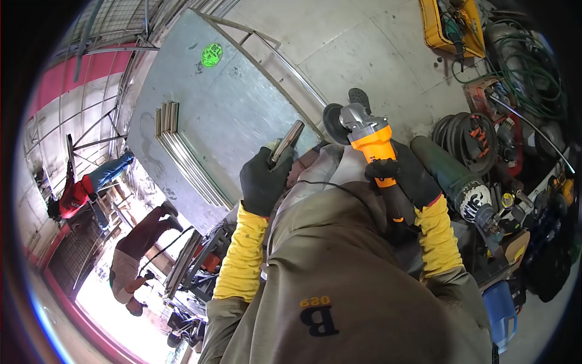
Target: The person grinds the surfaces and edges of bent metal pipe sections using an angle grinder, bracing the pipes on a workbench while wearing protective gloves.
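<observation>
My left hand (264,181), in a dark glove with a yellow sleeve, is closed around a short metal piece (287,143) near the edge of the grey metal table (242,103). An orange and grey angle grinder (376,144) is in my right hand (405,176), also gloved, with the fingers wrapped round its body. The grinder's dark disc (334,124) points toward the table corner, apart from the metal piece. Long metal strips (193,170) lie side by side on the table, with shorter pieces (167,117) beside their upper ends.
At the right are a green gas cylinder (445,173), coiled hoses (465,142) and a yellow crate (438,30) with tools. A blue container (499,312) stands lower right. Two people (130,258) are at the left, beyond the table. A black cable (333,185) crosses my lap.
</observation>
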The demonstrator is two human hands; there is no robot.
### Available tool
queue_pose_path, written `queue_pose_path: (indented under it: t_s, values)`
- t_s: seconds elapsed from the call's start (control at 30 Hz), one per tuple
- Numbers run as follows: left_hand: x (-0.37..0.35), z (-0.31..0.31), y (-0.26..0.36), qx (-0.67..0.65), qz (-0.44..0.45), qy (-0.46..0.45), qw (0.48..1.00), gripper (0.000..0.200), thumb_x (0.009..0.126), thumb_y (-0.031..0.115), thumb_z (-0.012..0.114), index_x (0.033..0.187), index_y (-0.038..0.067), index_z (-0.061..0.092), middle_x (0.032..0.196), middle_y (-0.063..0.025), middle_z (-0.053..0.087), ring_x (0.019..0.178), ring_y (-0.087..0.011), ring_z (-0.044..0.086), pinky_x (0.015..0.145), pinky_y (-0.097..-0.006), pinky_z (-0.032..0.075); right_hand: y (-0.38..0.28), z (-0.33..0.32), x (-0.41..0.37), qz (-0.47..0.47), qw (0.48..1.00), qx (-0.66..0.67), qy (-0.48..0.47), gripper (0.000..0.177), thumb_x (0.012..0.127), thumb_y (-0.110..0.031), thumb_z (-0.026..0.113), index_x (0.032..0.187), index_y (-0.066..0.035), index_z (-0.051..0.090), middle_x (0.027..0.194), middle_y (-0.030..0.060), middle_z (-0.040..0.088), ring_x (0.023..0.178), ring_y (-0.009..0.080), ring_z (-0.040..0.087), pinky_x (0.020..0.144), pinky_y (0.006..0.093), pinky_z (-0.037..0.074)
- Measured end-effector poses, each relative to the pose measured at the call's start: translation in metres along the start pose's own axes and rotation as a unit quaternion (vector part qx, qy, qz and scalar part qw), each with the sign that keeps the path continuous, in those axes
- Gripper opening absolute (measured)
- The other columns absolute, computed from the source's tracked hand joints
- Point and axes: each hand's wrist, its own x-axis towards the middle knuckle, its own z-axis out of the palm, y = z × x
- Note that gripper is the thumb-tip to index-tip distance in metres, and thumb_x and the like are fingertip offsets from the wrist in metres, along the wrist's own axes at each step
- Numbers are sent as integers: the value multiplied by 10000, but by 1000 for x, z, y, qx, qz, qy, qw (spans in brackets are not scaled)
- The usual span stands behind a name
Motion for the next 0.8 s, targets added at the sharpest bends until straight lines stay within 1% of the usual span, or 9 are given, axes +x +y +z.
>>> queue_pose_path:
  t_s: [0.03, 0.13, 0.3, 0.37, 0.4, 0.47, 0.5, 0.57, 0.8]
  values:
    - [-3, 3, 1, 43, 17, 19, 999, 390, 985, 396, 833, 1168, 52, 809, 788, -189, 743, 721, -388, 750, 669, -433, 570, -5, 4, 0, -4, 1000, -18, 5, 393, 1007, -282, 778, 1275, -17, 664, 980, 12, 713, 868, 101, 667, 795, 298, 552]
    - [-12, 9, 13, 24, 35, 17, 999, 390, 976, 437, 835, 1087, 65, 801, 749, -197, 712, 704, -432, 716, 646, -463, 557, -9, 3, -1, -1, 999, -35, 15, 359, 1009, -265, 774, 1253, -25, 665, 967, 22, 715, 873, 105, 670, 796, 297, 552]
    - [-12, 19, 7, 25, 29, 19, 999, 386, 975, 428, 839, 1105, 66, 812, 711, -184, 682, 661, -415, 695, 620, -479, 537, -6, -6, 2, 32, 999, -29, -18, 380, 1041, -253, 765, 1315, -6, 675, 1062, 66, 771, 929, 143, 726, 868, 345, 598]
    - [-15, 21, 8, 56, 17, 2, 998, 392, 976, 427, 842, 1124, 65, 820, 690, -176, 664, 640, -405, 687, 612, -482, 530, -13, 0, 1, 46, 998, -31, 18, 338, 973, -218, 814, 1217, -22, 686, 986, 67, 735, 881, 149, 683, 814, 323, 558]
    - [-17, 24, 11, 74, 53, 24, 996, 392, 981, 381, 839, 1196, 55, 812, 701, -154, 675, 636, -358, 685, 615, -450, 527, -11, -1, 2, 48, 998, -31, 18, 338, 973, -218, 814, 1217, -22, 686, 986, 67, 735, 881, 149, 683, 814, 323, 558]
    - [-22, 30, 12, 91, 88, 43, 991, 407, 985, 335, 837, 1267, 44, 803, 713, -133, 685, 631, -311, 684, 618, -418, 524, -5, -6, 3, -61, 977, -206, 1, 439, 998, -272, 831, 1318, -13, 678, 1068, 69, 768, 927, 168, 712, 884, 355, 586]
    - [-25, 35, 10, 122, 121, 57, 983, 423, 977, 327, 844, 1291, 47, 795, 710, -118, 677, 633, -315, 670, 619, -433, 521, -3, -6, 2, -58, 977, -206, 1, 439, 998, -272, 831, 1318, -13, 678, 1068, 69, 768, 927, 168, 712, 884, 355, 586]
    - [-27, 42, 6, 152, 154, 70, 974, 443, 969, 318, 850, 1316, 51, 786, 707, -103, 669, 634, -319, 656, 619, -447, 519, 0, -4, 0, -150, 949, -276, 25, 458, 988, -272, 847, 1334, -27, 674, 1084, 88, 767, 952, 207, 720, 890, 375, 581]
    - [-45, 62, -4, 148, 194, 87, 966, 436, 957, 281, 849, 1288, 12, 760, 761, -135, 688, 674, -339, 667, 628, -478, 523, -10, 1, -9, -85, 967, -239, 28, 454, 995, -288, 832, 1329, -26, 672, 1103, 111, 766, 947, 221, 721, 882, 387, 576]
